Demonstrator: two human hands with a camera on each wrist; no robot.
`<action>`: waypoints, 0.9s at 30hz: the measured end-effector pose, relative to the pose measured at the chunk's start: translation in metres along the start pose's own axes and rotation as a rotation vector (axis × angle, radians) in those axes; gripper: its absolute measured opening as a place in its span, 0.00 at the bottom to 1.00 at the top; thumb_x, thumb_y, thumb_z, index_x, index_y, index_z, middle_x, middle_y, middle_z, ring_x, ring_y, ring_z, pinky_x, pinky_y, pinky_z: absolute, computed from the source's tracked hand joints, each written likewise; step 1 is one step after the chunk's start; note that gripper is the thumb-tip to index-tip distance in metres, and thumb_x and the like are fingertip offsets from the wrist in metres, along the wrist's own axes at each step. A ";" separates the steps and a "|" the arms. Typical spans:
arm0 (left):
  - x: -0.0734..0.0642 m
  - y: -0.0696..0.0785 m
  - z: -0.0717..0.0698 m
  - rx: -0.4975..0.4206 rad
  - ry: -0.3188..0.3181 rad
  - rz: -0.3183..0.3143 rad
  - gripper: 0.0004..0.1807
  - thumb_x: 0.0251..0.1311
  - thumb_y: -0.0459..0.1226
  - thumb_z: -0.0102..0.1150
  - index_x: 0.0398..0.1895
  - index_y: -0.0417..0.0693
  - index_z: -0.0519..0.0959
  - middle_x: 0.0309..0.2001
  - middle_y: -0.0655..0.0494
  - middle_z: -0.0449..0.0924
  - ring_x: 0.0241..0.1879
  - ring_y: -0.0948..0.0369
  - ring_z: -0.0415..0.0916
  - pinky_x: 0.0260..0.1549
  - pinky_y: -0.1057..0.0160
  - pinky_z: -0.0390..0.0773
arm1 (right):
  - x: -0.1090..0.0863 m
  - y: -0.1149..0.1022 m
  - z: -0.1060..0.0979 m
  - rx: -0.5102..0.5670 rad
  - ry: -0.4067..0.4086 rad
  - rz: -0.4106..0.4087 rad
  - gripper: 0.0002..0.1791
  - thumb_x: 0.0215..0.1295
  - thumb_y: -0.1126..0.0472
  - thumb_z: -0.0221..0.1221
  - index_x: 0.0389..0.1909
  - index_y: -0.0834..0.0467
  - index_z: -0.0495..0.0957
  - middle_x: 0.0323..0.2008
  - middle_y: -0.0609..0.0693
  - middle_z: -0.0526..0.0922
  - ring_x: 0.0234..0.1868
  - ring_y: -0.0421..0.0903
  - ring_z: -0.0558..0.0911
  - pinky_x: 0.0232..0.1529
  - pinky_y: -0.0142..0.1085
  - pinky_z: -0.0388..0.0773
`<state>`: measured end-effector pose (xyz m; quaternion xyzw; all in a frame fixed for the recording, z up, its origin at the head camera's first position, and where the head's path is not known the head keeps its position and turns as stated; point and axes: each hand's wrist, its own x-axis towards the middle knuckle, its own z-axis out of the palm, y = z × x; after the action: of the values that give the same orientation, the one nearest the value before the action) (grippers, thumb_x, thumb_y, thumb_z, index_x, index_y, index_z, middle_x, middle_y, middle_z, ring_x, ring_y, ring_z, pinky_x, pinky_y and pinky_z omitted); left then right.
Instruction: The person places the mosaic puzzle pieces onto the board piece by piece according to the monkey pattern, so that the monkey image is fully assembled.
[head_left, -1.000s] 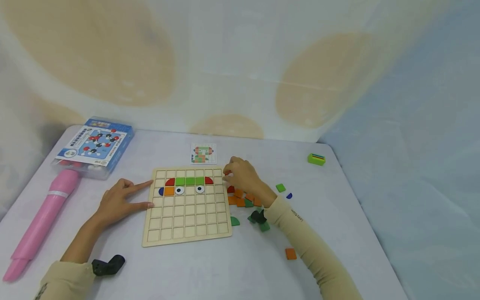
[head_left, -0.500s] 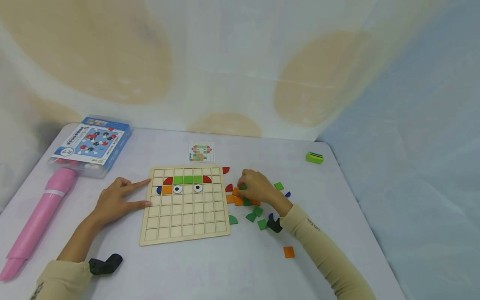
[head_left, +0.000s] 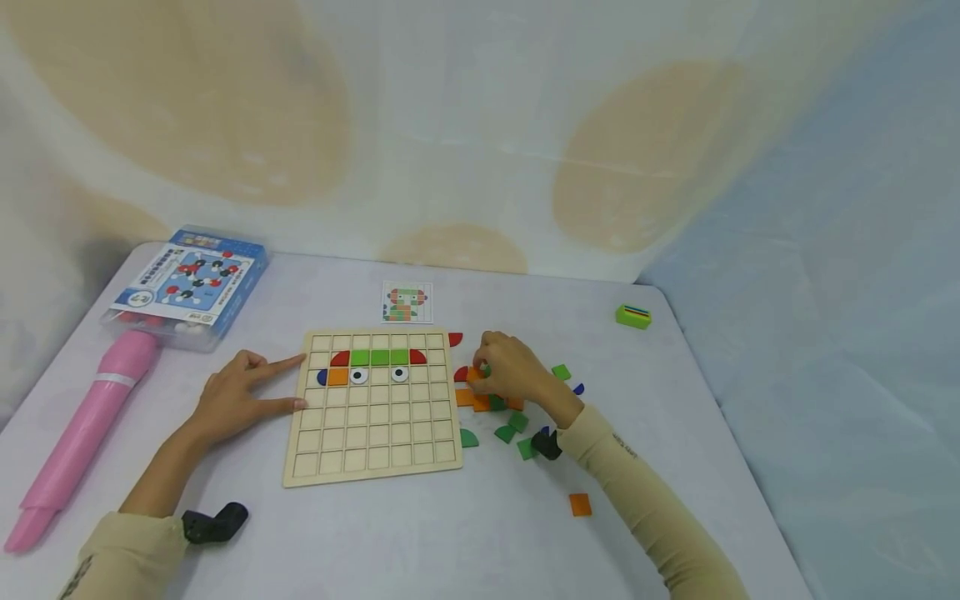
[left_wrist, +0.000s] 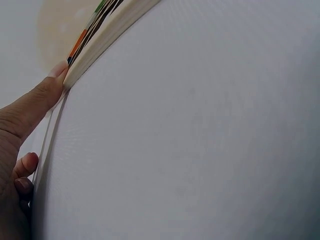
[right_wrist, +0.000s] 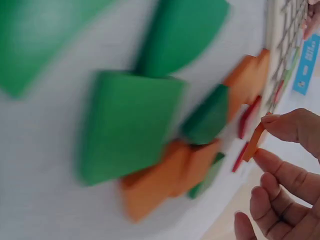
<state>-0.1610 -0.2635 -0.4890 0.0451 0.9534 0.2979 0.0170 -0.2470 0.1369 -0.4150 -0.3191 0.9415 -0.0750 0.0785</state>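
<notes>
A pale wooden grid board (head_left: 375,433) lies on the table, bearing a row of red and green pieces, a blue piece, an orange square (head_left: 338,377) and two eye pieces (head_left: 400,374). At its left edge my left hand (head_left: 243,396) rests with forefinger and thumb spread against the rim; the left wrist view shows the thumb (left_wrist: 37,102) on that edge. Right of the board, my right hand (head_left: 510,371) is over a pile of orange, green and red pieces. In the right wrist view its thumb and forefinger pinch an orange square tile (right_wrist: 256,141).
A small pattern card (head_left: 407,302) lies behind the board. At left are a boxed molecule set (head_left: 187,287) and a pink tube-shaped object (head_left: 82,442). Loose green pieces (head_left: 517,422) and an orange square (head_left: 580,504) lie at right; a small green block (head_left: 633,317) sits far right.
My right hand has moved right from the board's upper right corner to the pile, leaving a red piece by that corner, and now pinches an orange tile. The left hand stays at the edge.
</notes>
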 end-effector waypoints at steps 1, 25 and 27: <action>0.000 0.000 0.000 -0.001 0.000 -0.001 0.45 0.50 0.62 0.69 0.70 0.54 0.71 0.43 0.46 0.61 0.43 0.53 0.59 0.38 0.52 0.56 | 0.003 -0.002 -0.001 0.013 0.004 -0.009 0.16 0.55 0.51 0.72 0.37 0.59 0.87 0.36 0.49 0.77 0.35 0.43 0.72 0.39 0.34 0.73; 0.000 -0.002 0.003 0.011 0.009 -0.003 0.44 0.50 0.62 0.69 0.69 0.56 0.71 0.44 0.46 0.62 0.42 0.53 0.60 0.38 0.53 0.57 | 0.049 -0.052 0.010 -0.015 -0.054 -0.174 0.11 0.64 0.55 0.67 0.43 0.56 0.87 0.38 0.49 0.79 0.39 0.43 0.75 0.40 0.32 0.72; 0.000 -0.002 0.002 0.011 0.010 -0.005 0.44 0.50 0.62 0.69 0.69 0.56 0.71 0.44 0.45 0.62 0.43 0.52 0.61 0.38 0.53 0.58 | 0.050 -0.053 0.011 0.008 -0.046 -0.167 0.10 0.64 0.55 0.67 0.41 0.57 0.87 0.37 0.49 0.79 0.37 0.43 0.75 0.38 0.31 0.71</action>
<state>-0.1611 -0.2642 -0.4914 0.0413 0.9552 0.2927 0.0127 -0.2526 0.0638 -0.4210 -0.3977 0.9093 -0.0776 0.0948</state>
